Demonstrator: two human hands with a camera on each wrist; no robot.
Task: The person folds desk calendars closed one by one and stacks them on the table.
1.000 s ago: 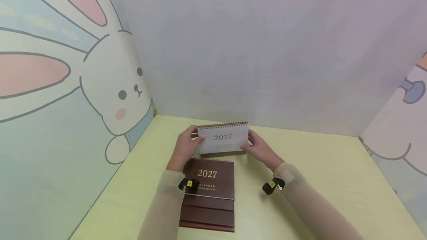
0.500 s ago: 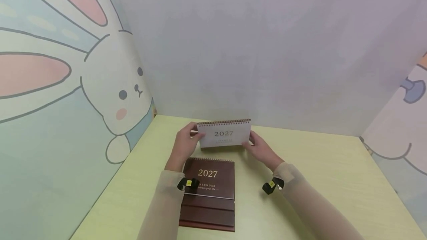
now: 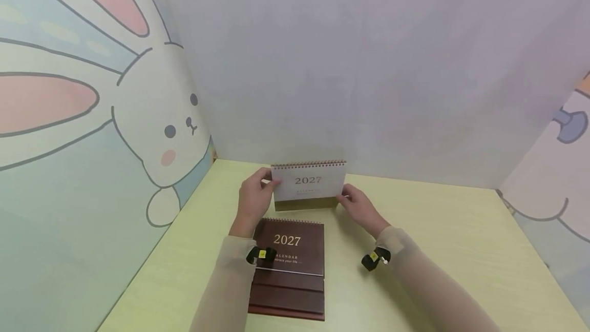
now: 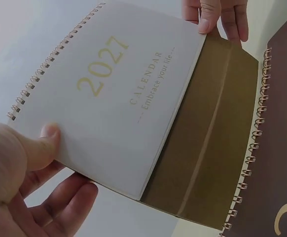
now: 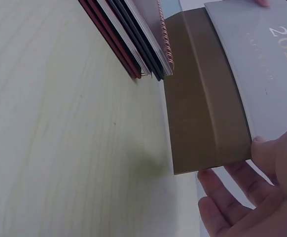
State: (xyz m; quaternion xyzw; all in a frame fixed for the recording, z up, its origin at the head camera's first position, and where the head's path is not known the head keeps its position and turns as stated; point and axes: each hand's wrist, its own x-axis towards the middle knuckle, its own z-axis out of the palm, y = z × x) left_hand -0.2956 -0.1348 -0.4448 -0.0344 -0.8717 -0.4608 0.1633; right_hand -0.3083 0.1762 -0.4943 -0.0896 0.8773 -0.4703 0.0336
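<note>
A white desk calendar [image 3: 308, 186] with a spiral binding along its top is tilted up toward the far side of the table, "2027" on its front. Below its page, the brown card base [image 4: 207, 118] shows a crease along its length. My left hand [image 3: 255, 193] pinches the left edge, thumb on the white page and fingers behind. At the lower right corner my right hand [image 3: 361, 208] grips the calendar, its thumb [image 5: 264, 153] at the page edge and fingers at the back of the base. A dark red calendar [image 3: 295, 250] lies just in front.
Under the dark red calendar is a stack of several calendars [image 5: 128, 39], their edges showing in the right wrist view. The pale wooden table [image 3: 438, 234] meets a plain wall [image 3: 369, 91] at the back. A wall with a rabbit picture [image 3: 156, 117] borders the left.
The white calendar has tilted back and its spiral edge has risen a little. More of the brown base now shows below the page. The hands have shifted slightly with it.
</note>
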